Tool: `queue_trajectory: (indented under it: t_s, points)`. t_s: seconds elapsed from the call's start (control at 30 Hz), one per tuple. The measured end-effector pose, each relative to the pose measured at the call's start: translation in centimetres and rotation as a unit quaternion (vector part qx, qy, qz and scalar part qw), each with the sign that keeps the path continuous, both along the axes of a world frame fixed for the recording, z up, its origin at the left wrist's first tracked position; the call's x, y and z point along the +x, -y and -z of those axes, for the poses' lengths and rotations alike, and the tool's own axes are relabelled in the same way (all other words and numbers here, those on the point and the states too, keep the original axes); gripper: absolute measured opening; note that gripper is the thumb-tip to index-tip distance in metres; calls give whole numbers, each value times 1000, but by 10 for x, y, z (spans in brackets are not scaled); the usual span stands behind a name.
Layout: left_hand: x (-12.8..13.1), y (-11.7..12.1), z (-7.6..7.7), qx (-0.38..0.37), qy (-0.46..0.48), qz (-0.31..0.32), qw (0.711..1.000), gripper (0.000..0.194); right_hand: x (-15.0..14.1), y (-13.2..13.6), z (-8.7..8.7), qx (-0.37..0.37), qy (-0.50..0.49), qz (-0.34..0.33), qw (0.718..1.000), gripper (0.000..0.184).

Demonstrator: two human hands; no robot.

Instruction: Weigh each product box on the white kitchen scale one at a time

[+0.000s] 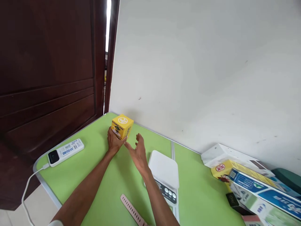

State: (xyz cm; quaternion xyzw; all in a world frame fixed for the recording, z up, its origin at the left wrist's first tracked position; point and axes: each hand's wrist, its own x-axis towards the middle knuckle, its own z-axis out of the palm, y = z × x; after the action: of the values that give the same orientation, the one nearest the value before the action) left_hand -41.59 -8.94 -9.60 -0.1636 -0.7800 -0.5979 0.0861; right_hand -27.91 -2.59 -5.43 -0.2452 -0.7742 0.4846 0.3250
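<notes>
A yellow cube-shaped box [122,125] printed with "COME ON" stands at the far corner of the green table, close to the wall. My left hand [114,140] is wrapped around its lower near side, thumb toward the right. Just to the right of the box is my right hand [138,152], fingers apart and nothing in it. Below and right of that hand lies a white kitchen scale [164,169] with a bare platform; my right forearm covers part of its button panel. A pink watch strap [131,208] lies between my forearms, partly out of view.
A white power bank [66,152] with a plugged-in cable [29,185] lies near the table's left edge. Several product boxes [261,188] are piled at the right. The white wall [199,69] borders the back, and a dark wooden door [47,62] stands at the left.
</notes>
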Motion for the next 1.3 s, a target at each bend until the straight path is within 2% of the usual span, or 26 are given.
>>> queue_trajectory:
  t_s: [0.1, 0.17, 0.27, 0.33, 0.4, 0.5, 0.6, 0.67, 0.8, 0.9, 0.97, 1.07, 1.17, 1.23, 1.3]
  points:
    - [7, 8, 3, 19, 13, 16, 1000, 81, -29, 10, 11, -41, 17, -11, 999, 113]
    - [17, 14, 1, 36, 29, 17, 999, 75, -36, 18, 14, -34, 5, -2, 999, 106]
    - [39, 18, -10, 53, 34, 11, 998, 71, -24, 28, 10, -2, -22, 27, 999, 93]
    - [59, 16, -22, 73, 13, 27, 997, 71, -3, 30, 1, 30, -43, 52, 997, 87]
    - [83, 9, -35, 97, -13, 70, 993, 75, 25, 26, -10, 58, -59, 95, 992, 86]
    - [121, -8, -52, 110, -39, 162, 980, 86, 75, 9, -26, 88, -54, 178, 979, 98]
    - [150, -27, -60, 92, -30, 268, 959, 87, 126, -14, -35, 117, -17, 233, 965, 110]
    - [160, -39, -60, 69, -17, 339, 938, 87, 154, -30, -36, 116, 9, 243, 963, 104]
    - [156, -57, -52, 46, 10, 452, 891, 91, 186, -48, -27, 92, 28, 227, 969, 75]
    - [143, -66, -46, 51, 36, 512, 857, 93, 190, -49, -21, 92, 20, 208, 974, 61]
    - [135, -67, -47, 41, 36, 531, 846, 92, 187, -47, -19, 97, 10, 199, 975, 57]
    - [126, -63, -54, 4, 27, 543, 839, 94, 185, -44, -18, 94, -6, 191, 977, 60]
    - [115, -55, -60, -7, 20, 546, 837, 102, 191, -46, -11, 51, -24, 188, 981, 68]
    - [106, -48, -58, 17, 44, 535, 844, 114, 197, -53, 3, -8, -52, 204, 978, 72]
    - [97, -41, -49, 58, 105, 512, 850, 118, 202, -63, 22, -76, -91, 233, 965, 76]
